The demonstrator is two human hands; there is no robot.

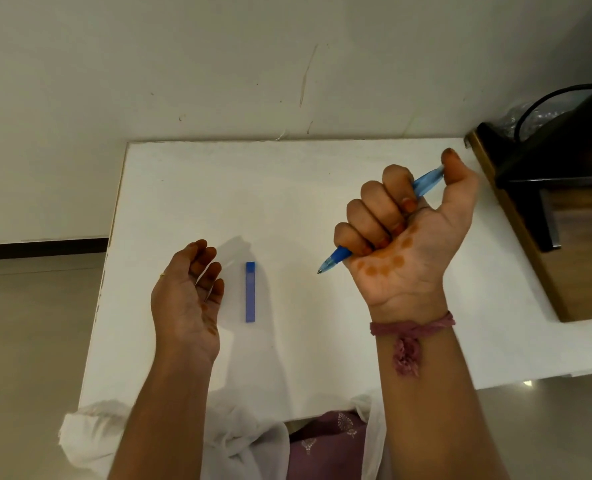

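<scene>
We record the blue pen (426, 181) clenched in the right hand (405, 233), over the white table (287, 188). Four fingers wrap its barrel, the thumb presses on its upper end, and the tip points down toward the left hand (187, 299). The left hand lies open, palm up, fingers loosely bent, holding nothing, well apart from the right. Just beside its fingers, on the side facing the right hand, a blue cap (250, 292) lies flat on the table. A reddish thread band (412, 329) circles the right wrist. Dark wooden furniture (547, 202) stands on the right hand's outer side.
</scene>
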